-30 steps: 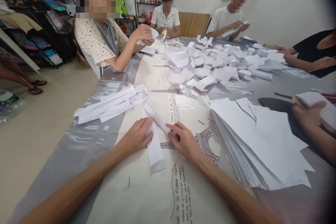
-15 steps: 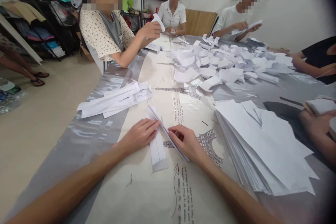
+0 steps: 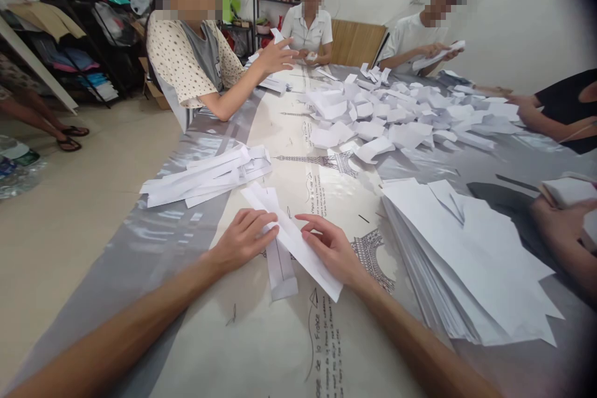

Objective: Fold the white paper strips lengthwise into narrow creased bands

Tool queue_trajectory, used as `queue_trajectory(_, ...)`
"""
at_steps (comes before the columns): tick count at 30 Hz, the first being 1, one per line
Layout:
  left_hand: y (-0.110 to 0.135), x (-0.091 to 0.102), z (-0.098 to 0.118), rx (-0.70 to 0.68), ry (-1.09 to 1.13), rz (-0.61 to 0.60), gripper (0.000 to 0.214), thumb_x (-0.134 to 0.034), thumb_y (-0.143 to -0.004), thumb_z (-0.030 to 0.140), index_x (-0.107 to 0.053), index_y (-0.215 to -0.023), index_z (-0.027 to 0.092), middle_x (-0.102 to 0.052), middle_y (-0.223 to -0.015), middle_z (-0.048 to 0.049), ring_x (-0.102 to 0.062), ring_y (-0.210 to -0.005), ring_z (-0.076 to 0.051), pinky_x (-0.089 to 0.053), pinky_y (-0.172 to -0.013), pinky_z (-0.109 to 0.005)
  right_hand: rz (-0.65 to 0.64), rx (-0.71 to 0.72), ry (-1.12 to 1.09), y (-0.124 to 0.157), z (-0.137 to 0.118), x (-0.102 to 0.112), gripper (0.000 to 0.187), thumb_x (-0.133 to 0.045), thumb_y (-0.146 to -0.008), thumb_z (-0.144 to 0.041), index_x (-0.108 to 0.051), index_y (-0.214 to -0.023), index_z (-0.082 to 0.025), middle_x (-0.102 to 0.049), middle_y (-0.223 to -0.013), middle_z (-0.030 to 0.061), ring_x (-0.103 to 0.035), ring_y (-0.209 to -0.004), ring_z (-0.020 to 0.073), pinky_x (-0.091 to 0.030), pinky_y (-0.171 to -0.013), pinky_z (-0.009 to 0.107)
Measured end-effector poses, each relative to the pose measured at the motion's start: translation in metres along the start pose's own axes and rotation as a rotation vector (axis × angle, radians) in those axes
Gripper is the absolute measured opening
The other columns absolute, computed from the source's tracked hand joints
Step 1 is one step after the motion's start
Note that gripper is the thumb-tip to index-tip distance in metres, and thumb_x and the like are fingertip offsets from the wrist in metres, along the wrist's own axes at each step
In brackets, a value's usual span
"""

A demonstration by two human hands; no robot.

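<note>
A folded white paper strip (image 3: 305,255) slants across the space between my hands, its broad face turned up. My left hand (image 3: 247,233) grips its left edge between thumb and fingers. At the strip's right edge is my right hand (image 3: 331,249), thumb against the paper and index finger stretched out apart from it. Underneath, crossing at an angle, a second folded strip (image 3: 282,283) lies on the table, partly covered. A loose stack of folded strips (image 3: 205,177) rests beyond my left hand.
A thick stack of flat white sheets (image 3: 471,261) stands right of my right arm. Farther back spreads a heap of folded paper pieces (image 3: 392,106). Several people sit around the table (image 3: 233,336) handling paper, one person's hand (image 3: 559,230) close by at right.
The strip between my hands has turned from edge-on to broad face up. My right fingers have spread from a pinch. The person at left has opened a hand.
</note>
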State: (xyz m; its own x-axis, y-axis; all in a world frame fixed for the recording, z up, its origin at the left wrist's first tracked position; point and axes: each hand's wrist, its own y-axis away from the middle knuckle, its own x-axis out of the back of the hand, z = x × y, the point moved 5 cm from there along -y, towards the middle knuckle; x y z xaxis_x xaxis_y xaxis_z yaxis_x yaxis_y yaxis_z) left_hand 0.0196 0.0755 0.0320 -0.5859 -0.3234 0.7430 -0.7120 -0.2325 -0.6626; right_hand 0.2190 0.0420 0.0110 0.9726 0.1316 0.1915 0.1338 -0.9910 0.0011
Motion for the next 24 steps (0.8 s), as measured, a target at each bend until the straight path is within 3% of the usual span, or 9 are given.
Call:
queue_trajectory(2,0.0,-0.001,0.002,-0.026,0.061,-0.038,0.017,-0.045,-0.104,0.01,-0.059,-0.109,0.02,-0.07,-0.128,-0.0126,-0.064,-0.118,-0.024,-0.048,-0.097,-0.044,-0.003,0.001,0.002,0.0,-0.002,0.001,0.033,-0.057,-0.096,-0.036,-0.068,-0.126,-0.027,-0.065,-0.099,0.0036,-0.06,-0.075,0.0152,-0.047,-0.061,0.026)
queue_trajectory(5,0.0,-0.002,0.001,-0.053,0.112,-0.059,0.02,-0.044,-0.105,0.009,-0.06,-0.108,0.02,-0.07,-0.131,-0.0114,-0.065,-0.12,-0.023,-0.047,-0.104,-0.046,-0.02,-0.032,0.01,0.0,-0.003,0.003,0.031,-0.059,-0.095,-0.037,-0.07,-0.122,-0.027,-0.067,-0.099,0.0033,-0.059,-0.072,0.0143,-0.047,-0.06,0.026)
queue_trajectory(10,-0.002,0.005,-0.001,-0.117,0.134,-0.025,0.026,-0.05,-0.104,0.011,-0.063,-0.122,0.025,-0.075,-0.12,-0.0073,-0.071,-0.109,-0.02,-0.051,-0.1,-0.041,-0.1,-0.122,-0.024,0.001,-0.004,0.007,0.042,-0.065,-0.093,-0.04,-0.063,-0.133,-0.029,-0.07,-0.096,0.0014,-0.056,-0.065,0.0121,-0.045,-0.056,0.024)
queue_trajectory(14,-0.003,0.012,0.004,-0.169,0.107,0.005,0.037,-0.054,-0.102,0.01,-0.059,-0.136,0.024,-0.075,-0.123,-0.0082,-0.073,-0.108,-0.021,-0.054,-0.095,-0.04,-0.151,-0.199,-0.11,0.005,-0.002,0.004,0.048,-0.072,-0.089,-0.041,-0.062,-0.135,-0.031,-0.072,-0.094,0.0006,-0.059,-0.065,0.0125,-0.047,-0.055,0.024)
queue_trajectory(19,-0.003,0.013,0.012,-0.152,0.059,0.016,0.043,-0.051,-0.103,0.013,-0.053,-0.144,0.025,-0.072,-0.13,-0.0079,-0.07,-0.115,-0.022,-0.054,-0.095,-0.04,-0.302,-0.211,-0.214,0.01,-0.007,-0.005,0.024,-0.078,-0.083,-0.041,-0.074,-0.096,-0.021,-0.073,-0.093,0.0026,-0.067,-0.077,0.0166,-0.054,-0.067,0.029)
queue_trajectory(22,-0.007,0.008,0.01,-0.057,0.013,0.012,0.043,-0.055,-0.104,0.024,-0.049,-0.147,0.024,-0.069,-0.134,-0.0097,-0.068,-0.118,-0.025,-0.051,-0.098,-0.043,-0.131,-0.129,-0.037,0.008,-0.016,0.024,0.022,-0.07,-0.09,-0.041,-0.074,-0.102,-0.022,-0.073,-0.097,0.0038,-0.066,-0.077,0.0184,-0.052,-0.063,0.029)
queue_trajectory(24,-0.008,0.002,0.005,0.028,0.041,-0.009,0.047,-0.054,-0.105,0.034,-0.045,-0.149,0.021,-0.067,-0.136,-0.0134,-0.066,-0.117,-0.028,-0.051,-0.098,-0.045,0.141,0.04,0.267,0.007,-0.026,0.053,0.021,-0.059,-0.096,-0.036,-0.074,-0.103,-0.023,-0.07,-0.091,0.0043,-0.063,-0.073,0.0184,-0.048,-0.061,0.03)
